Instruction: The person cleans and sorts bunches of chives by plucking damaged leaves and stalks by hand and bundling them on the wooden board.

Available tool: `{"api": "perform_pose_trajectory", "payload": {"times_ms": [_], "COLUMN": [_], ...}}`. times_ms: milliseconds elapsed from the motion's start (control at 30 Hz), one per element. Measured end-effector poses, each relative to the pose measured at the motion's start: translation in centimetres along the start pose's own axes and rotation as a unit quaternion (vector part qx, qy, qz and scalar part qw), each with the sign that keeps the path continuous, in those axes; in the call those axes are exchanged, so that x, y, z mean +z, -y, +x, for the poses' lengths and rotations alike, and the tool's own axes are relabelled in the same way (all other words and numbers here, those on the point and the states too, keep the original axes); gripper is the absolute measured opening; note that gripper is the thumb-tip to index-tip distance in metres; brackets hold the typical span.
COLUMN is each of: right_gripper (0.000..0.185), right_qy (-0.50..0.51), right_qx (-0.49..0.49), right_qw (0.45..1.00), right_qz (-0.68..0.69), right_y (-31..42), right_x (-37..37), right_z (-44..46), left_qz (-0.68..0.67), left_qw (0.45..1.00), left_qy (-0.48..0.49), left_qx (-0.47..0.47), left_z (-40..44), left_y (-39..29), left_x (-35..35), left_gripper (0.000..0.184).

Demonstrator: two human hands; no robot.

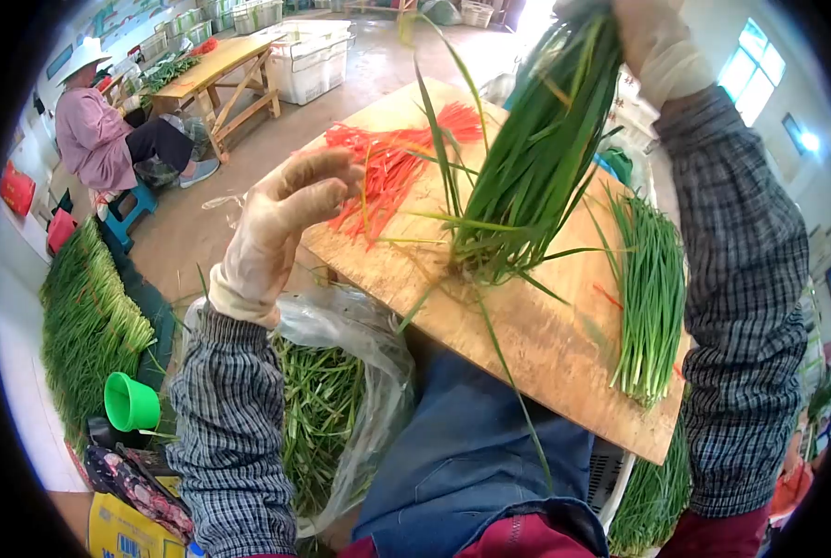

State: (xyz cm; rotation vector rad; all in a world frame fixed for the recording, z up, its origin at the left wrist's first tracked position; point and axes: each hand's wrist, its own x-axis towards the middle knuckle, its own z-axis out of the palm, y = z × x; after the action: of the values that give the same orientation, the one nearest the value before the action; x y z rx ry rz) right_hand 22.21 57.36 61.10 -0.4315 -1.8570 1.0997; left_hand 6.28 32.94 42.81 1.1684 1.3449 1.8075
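Note:
My gloved right hand (pixel 657 46) is raised at the top of the view, closed on a thick bunch of garlic chives (pixel 545 149). The bunch hangs slantwise over the wooden table (pixel 527 325), its lower end close to the board, with some yellowed leaves sticking out. My left hand (pixel 290 219), gloved too, is off the table's left edge with its fingers apart and nothing in it. Close by lies a pile of red ties (pixel 387 177). A neat bundle of chives (pixel 652 293) rests along the right side of the board.
Below my left arm stands a clear plastic bag (pixel 378 372) of loose leaves. More chives (pixel 90 316) lie on the floor at left, near a green cup (pixel 132 402). Another person (pixel 99 139) sits at a second table (pixel 211 70). White crates (pixel 308 60) stand behind.

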Motion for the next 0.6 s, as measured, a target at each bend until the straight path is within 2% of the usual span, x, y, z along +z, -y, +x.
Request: {"api": "perform_pose_trajectory", "payload": {"times_ms": [67, 133, 200, 233, 267, 400, 433, 533, 567, 600], "right_gripper": [0.011, 0.011, 0.015, 0.017, 0.018, 0.015, 0.011, 0.005, 0.006, 0.007], "right_qy": [-0.067, 0.005, 0.001, 0.015, -0.038, -0.086, 0.007, -0.048, -0.029, -0.051], "right_qx": [0.003, -0.099, -0.019, -0.153, 0.002, -0.045, -0.08, -0.06, -0.073, -0.121], "right_qw": [0.996, 0.991, 0.996, 0.983, 0.999, 0.991, 0.995, 0.997, 0.996, 0.991], "right_qz": [-0.051, -0.088, 0.091, -0.097, -0.02, 0.096, 0.065, 0.028, 0.051, 0.018], "right_y": [0.0, -2.4, 0.1, 1.3, 2.1, -0.6, -0.8, -1.9, -2.4, -2.4], "right_x": [-2.3, -1.8, 2.5, 3.0, 3.3, 4.8, 4.8, 1.8, 1.3, 1.9], "right_z": [1.1, 1.2, -2.3, -4.5, -3.6, -1.9, -2.1, 0.2, -0.4, -0.9], "left_qz": [-0.014, -0.006, 0.015, 0.009, 0.021, 0.041, 0.096, 0.013, 0.019, 0.027], "left_qw": [0.999, 0.998, 0.996, 0.995, 0.993, 0.992, 0.989, 0.984, 0.984, 0.985], "left_qy": [-0.022, -0.042, -0.032, -0.044, -0.032, -0.015, -0.014, -0.035, -0.026, -0.018], "left_qx": [-0.025, -0.048, -0.08, -0.089, -0.114, -0.118, -0.109, -0.175, -0.174, -0.171], "left_z": [-1.8, -2.8, -3.1, -3.3, -3.6, -4.3, -4.3, -5.2, -5.3, -5.4], "left_y": [1.0, 2.4, 3.3, 3.4, 3.1, 6.0, 7.8, 8.8, 9.1, 9.4], "left_x": [-0.3, 0.2, 1.1, 2.1, 2.7, 4.2, 4.2, 5.5, 5.9, 6.3], "left_gripper": [0.046, 0.038, 0.035, 0.033, 0.032, 0.036, 0.037, 0.037, 0.038, 0.038]}}
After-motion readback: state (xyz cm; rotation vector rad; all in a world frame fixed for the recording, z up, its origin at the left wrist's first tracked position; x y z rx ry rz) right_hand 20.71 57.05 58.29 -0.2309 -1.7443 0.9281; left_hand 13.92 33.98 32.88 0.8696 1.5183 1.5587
